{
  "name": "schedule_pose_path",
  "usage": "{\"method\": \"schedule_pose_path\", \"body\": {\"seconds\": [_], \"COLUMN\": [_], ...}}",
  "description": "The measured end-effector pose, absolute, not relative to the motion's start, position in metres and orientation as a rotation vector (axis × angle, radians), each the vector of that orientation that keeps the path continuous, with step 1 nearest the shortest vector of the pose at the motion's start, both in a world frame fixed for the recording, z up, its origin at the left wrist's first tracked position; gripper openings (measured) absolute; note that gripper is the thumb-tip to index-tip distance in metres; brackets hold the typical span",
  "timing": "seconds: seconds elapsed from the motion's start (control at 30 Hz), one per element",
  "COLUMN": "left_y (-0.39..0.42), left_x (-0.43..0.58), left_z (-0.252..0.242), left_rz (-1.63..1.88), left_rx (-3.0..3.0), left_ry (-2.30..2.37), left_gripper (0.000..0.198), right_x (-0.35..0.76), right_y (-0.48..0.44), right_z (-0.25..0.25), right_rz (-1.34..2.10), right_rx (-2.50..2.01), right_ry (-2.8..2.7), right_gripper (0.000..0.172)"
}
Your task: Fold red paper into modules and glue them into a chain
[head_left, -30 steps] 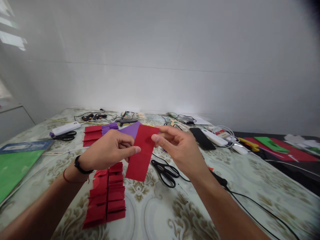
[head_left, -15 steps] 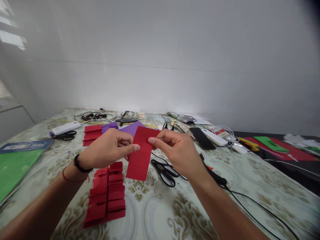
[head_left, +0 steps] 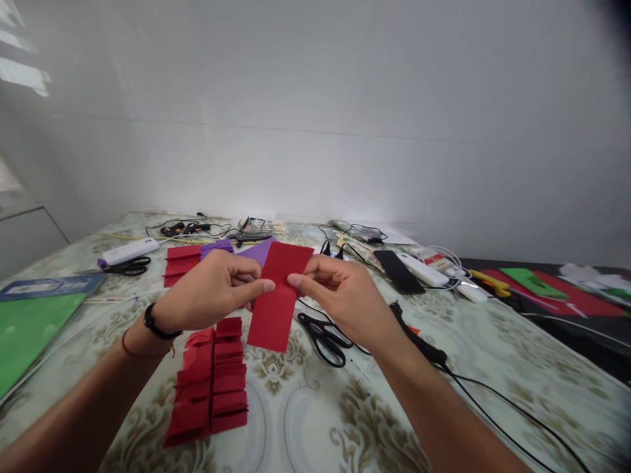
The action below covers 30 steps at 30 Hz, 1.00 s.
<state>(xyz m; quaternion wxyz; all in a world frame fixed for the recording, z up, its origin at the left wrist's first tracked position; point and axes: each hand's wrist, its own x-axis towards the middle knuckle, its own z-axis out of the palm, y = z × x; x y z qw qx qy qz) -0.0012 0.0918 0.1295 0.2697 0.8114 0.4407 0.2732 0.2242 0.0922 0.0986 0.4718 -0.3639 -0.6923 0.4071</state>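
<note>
Both hands pinch one red rectangular paper strip (head_left: 279, 295) above the patterned table (head_left: 305, 420); left hand (head_left: 211, 292) grips its left edge, right hand (head_left: 340, 295) its right edge; folded red paper pieces (head_left: 210, 384) lie below, black scissors (head_left: 325, 335) just beside.

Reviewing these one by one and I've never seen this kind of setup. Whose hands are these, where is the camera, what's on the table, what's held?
No machine here: a person's two bare hands, filmed by a camera worn on their head, looking forward and down. The left hand and right hand pinch one red paper strip between them, above the table. On the table lie folded red pieces, black scissors, purple paper, a green sheet and a dark phone.
</note>
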Motion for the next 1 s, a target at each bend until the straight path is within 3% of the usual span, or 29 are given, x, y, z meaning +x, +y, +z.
{"method": "schedule_pose_path", "body": {"seconds": [0.37, 0.47, 0.73, 1.0], "left_y": [0.0927, 0.0916, 0.0901, 0.0912], "left_x": [-0.0006, -0.0004, 0.0009, -0.0007], "left_z": [0.1286, 0.1302, 0.1327, 0.1314], "left_rz": [0.781, 0.809, 0.873, 0.953], "left_rx": [2.203, 2.205, 2.216, 2.221], "left_ry": [1.213, 1.208, 1.192, 1.197], "left_gripper": [0.042, 0.042, 0.043, 0.041], "right_x": [0.2203, 0.2192, 0.2189, 0.2193], "right_y": [0.093, 0.0931, 0.0914, 0.0943], "right_z": [0.0974, 0.0975, 0.0967, 0.0966], "right_rz": [0.931, 1.028, 1.028, 1.127], "right_rx": [-0.902, -0.856, -0.856, -0.875], "right_ry": [-1.663, -1.665, -1.612, -1.629], "right_gripper": [0.028, 0.021, 0.028, 0.023]}}
